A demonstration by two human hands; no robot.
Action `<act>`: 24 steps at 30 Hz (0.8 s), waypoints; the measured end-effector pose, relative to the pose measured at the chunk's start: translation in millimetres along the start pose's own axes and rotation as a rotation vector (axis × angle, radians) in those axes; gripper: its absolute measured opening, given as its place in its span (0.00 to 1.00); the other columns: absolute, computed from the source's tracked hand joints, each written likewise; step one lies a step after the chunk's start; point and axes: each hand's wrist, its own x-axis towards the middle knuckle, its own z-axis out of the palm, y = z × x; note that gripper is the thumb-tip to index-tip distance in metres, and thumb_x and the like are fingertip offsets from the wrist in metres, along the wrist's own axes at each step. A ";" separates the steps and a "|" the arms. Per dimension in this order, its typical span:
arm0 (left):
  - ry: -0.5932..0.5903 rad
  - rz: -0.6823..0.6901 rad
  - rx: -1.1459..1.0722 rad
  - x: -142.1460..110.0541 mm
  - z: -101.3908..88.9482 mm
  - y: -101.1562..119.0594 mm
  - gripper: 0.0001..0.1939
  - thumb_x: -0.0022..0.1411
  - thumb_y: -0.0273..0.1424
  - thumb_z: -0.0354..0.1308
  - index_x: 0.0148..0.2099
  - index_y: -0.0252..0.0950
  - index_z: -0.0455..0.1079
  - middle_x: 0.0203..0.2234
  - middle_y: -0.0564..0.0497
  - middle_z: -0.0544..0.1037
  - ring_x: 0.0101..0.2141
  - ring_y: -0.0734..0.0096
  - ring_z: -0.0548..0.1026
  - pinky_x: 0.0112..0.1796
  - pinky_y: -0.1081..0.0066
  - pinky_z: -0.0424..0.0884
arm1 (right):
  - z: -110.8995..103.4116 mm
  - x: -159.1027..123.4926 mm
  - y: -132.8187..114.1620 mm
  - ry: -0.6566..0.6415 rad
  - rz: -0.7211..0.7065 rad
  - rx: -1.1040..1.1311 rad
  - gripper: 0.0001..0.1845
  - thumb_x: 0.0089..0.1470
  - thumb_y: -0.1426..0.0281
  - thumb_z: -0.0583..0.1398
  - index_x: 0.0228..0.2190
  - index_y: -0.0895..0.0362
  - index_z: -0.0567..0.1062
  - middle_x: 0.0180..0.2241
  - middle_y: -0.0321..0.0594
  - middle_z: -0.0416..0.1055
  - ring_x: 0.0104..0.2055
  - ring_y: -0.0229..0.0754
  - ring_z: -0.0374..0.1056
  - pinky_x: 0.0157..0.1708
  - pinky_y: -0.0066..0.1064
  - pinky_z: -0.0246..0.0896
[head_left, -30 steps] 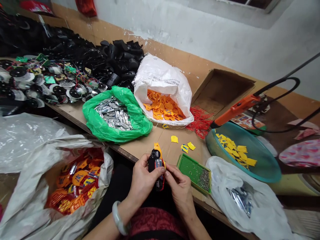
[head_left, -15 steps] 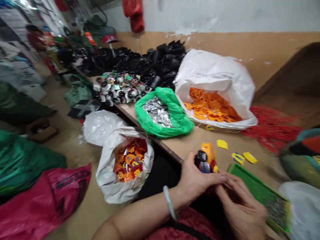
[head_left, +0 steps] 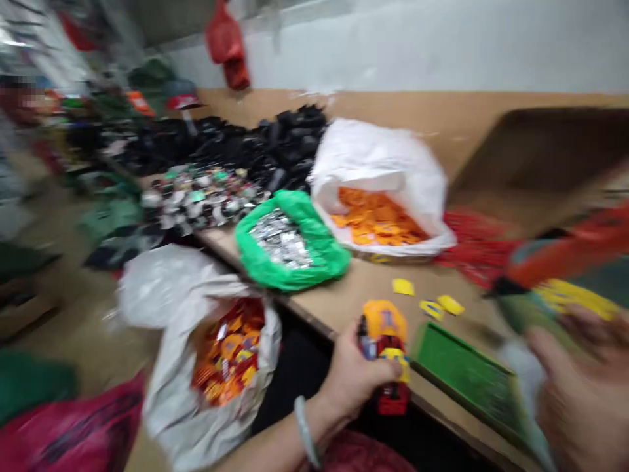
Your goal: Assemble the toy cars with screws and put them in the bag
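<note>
My left hand (head_left: 351, 370), a pale bangle at its wrist, is closed around a plastic toy (head_left: 386, 324). The toy has an orange top with a blue mark, a yellow middle, a red lower end and dark parts on its left side. My right hand (head_left: 584, 387) is off to the right, smeared by motion, its fingers at the yellow pieces (head_left: 572, 296) in an open bag. Whether they grip anything cannot be made out. Loose yellow pieces (head_left: 403, 286) lie on the table beyond the toy.
A green tray (head_left: 462, 367) with small metal bits is at the table edge. Behind are a green bag (head_left: 324, 265) of silvery parts and a white sack (head_left: 383, 147) of orange pieces. Red strands (head_left: 474, 242) lie rightward. Another sack (head_left: 171, 393) of orange parts stands lower left.
My right hand has left the toy and moved right to the bag of yellow pieces. My left hand keeps the toy, now more fully visible. The camera view has turned rightward.
</note>
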 end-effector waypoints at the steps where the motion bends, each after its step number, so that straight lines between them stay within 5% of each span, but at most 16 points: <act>1: -0.003 -0.003 -0.008 -0.6 -0.8 -1.9 0.29 0.36 0.28 0.76 0.43 0.33 0.73 0.32 0.48 0.83 0.29 0.69 0.77 0.32 0.72 0.73 | 5.4 19.5 -3.3 0.059 -0.053 0.006 0.50 0.37 0.53 0.75 0.60 0.48 0.66 0.61 0.60 0.66 0.63 0.58 0.65 0.56 0.50 0.62; 4: -0.020 -0.052 0.017 3.0 -4.6 -8.8 0.30 0.38 0.32 0.77 0.45 0.33 0.74 0.30 0.49 0.82 0.26 0.69 0.77 0.30 0.72 0.73 | 27.7 75.4 -8.0 -0.046 -0.134 0.072 0.52 0.39 0.59 0.73 0.61 0.56 0.60 0.56 0.59 0.70 0.54 0.58 0.72 0.51 0.50 0.68; 8: 0.010 -0.144 0.145 9.3 -9.0 -12.3 0.30 0.38 0.34 0.77 0.44 0.33 0.73 0.28 0.49 0.82 0.24 0.67 0.77 0.29 0.69 0.75 | 43.4 115.2 -2.2 -0.079 -0.238 0.001 0.29 0.50 0.66 0.65 0.53 0.56 0.66 0.47 0.48 0.75 0.47 0.48 0.72 0.51 0.45 0.68; 14: 0.063 -0.186 0.227 18.2 -3.5 -5.8 0.29 0.38 0.33 0.77 0.44 0.33 0.73 0.27 0.50 0.82 0.24 0.65 0.79 0.28 0.69 0.77 | 11.0 74.7 -20.7 -0.258 -0.031 0.191 0.15 0.45 0.72 0.65 0.36 0.53 0.69 0.30 0.32 0.73 0.30 0.39 0.70 0.35 0.36 0.70; 18: 0.032 -0.204 0.202 30.6 6.7 -8.5 0.29 0.39 0.32 0.77 0.44 0.32 0.72 0.28 0.49 0.82 0.24 0.67 0.78 0.28 0.70 0.77 | -11.1 47.5 -23.1 -0.282 0.100 0.325 0.14 0.48 0.69 0.67 0.38 0.54 0.71 0.24 0.27 0.69 0.21 0.35 0.66 0.24 0.29 0.65; 24: 0.029 -0.257 0.206 38.1 10.2 -17.3 0.29 0.40 0.31 0.77 0.45 0.32 0.71 0.27 0.49 0.82 0.24 0.67 0.78 0.28 0.70 0.77 | -19.9 26.0 -3.3 -0.259 0.152 0.366 0.14 0.53 0.64 0.69 0.37 0.55 0.71 0.19 0.25 0.68 0.17 0.33 0.65 0.21 0.27 0.62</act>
